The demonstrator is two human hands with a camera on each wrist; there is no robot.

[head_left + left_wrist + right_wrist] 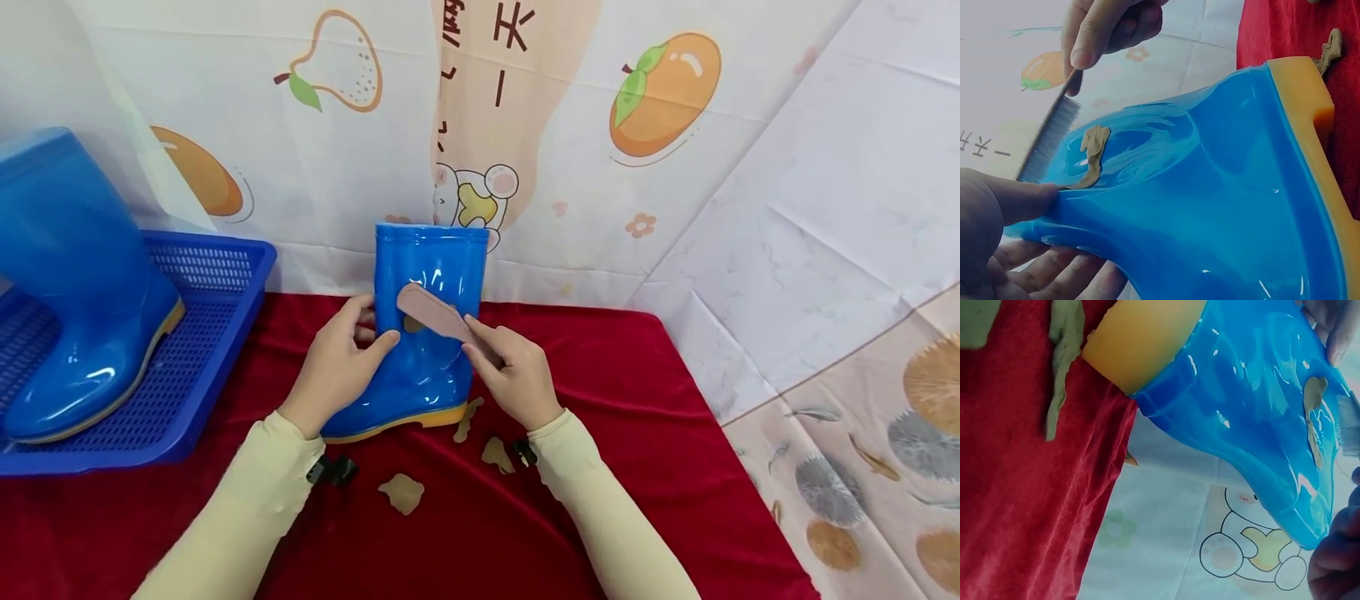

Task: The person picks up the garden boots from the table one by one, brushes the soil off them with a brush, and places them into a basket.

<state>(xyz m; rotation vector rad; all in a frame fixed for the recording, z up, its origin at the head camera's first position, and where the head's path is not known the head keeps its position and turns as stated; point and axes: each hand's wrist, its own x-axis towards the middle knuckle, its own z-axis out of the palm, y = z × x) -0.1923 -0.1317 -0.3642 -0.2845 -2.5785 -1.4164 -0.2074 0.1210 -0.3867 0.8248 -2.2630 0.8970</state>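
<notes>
A shiny blue rain boot (pixel 420 379) with a yellow sole stands on the red cloth, its toe pointing left. My left hand (pixel 337 367) grips the shaft from the left, thumb on the near face and fingers behind it. In my right hand (pixel 517 371) the handle of a flat brush (pixel 431 310) is pinched, slanting across the shaft. The left wrist view shows its pale bristles (pixel 1054 134) turned toward the boot, close beside a brown, mud-like strip (pixel 1094 156) stuck on the shaft. Part of that strip is hidden behind the brush in the head view.
Several brown flat pieces (pixel 403 493) lie on the red cloth (pixel 615 433) near the boot. To the left, a second blue boot (pixel 75 250) stands in a blue plastic basket (pixel 258 262). Behind the table hangs a white printed sheet (pixel 570 225).
</notes>
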